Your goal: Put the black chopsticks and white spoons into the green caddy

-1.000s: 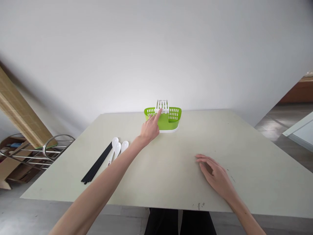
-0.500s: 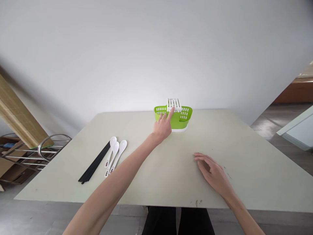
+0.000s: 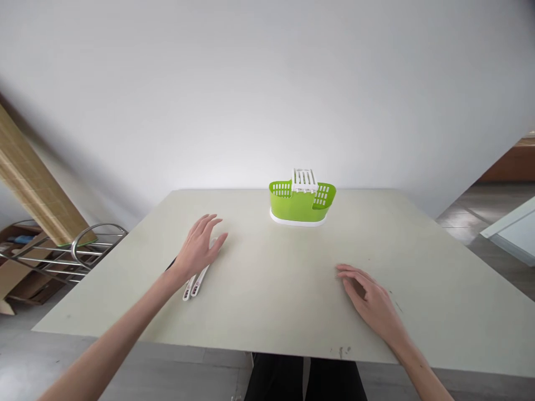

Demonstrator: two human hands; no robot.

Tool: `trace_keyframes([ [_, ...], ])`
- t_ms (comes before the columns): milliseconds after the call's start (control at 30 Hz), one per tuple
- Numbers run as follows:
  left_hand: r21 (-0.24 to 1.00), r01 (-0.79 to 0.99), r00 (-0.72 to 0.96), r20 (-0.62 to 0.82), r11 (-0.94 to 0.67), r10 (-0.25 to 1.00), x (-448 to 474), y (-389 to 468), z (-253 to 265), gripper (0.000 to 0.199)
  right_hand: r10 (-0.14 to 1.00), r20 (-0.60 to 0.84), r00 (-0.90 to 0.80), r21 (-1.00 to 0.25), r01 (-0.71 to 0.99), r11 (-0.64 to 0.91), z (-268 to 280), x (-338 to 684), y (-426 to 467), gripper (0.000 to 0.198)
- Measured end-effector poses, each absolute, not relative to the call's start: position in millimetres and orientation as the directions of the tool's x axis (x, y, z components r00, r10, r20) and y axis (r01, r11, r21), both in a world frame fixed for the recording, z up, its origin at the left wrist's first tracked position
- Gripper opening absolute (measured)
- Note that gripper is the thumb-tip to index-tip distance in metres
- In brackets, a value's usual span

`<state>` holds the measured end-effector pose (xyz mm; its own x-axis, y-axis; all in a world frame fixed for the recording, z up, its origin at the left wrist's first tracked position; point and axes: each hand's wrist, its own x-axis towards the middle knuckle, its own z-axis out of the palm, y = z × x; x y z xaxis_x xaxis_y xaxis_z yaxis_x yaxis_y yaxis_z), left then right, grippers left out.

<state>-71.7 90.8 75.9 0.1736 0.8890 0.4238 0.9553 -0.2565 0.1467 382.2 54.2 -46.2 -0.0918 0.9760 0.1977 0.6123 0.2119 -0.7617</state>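
My left hand hovers over the white spoons at the left of the table, fingers apart and nothing held. It hides the spoon bowls; only some handles show below it. The black chopsticks are almost wholly covered by my left hand and forearm. My right hand rests on the table at the right, fingers loosely curved with a gap to the thumb, holding nothing. Toward the back stands a green utensil basket with a white base and a white slatted piece across its middle.
A pale table meets the wall at its far edge. Past its left side are a metal rack and a leaning tan board. A white panel stands on the floor to the right.
My left hand has moved from the green basket's front leftward and nearer, over the spoons and chopsticks, its fingers spreading. My right hand stays on the table. The view has shifted slightly.
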Motion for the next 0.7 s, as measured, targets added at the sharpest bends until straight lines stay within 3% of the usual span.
trace_keyframes([
  [100, 0.162, 0.967, 0.154, 0.23, -0.194, 0.961, -115, 59, 49, 0.066, 0.976, 0.196, -0.098, -0.751, 0.625, 0.214, -48, 383, 54, 0.035],
  [233, 0.182, 0.965, 0.17, 0.107, -0.188, 0.979, -136, 32, 23, 0.079, 0.975, 0.204, -0.09, -0.731, 0.649, 0.213, -50, 384, 53, 0.035],
  [700, 0.247, 0.904, 0.324, 0.135, -0.348, 0.937, -49, 50, -13, 0.063, 0.977, 0.2, -0.076, -0.747, 0.634, 0.202, -45, 382, 54, 0.034],
])
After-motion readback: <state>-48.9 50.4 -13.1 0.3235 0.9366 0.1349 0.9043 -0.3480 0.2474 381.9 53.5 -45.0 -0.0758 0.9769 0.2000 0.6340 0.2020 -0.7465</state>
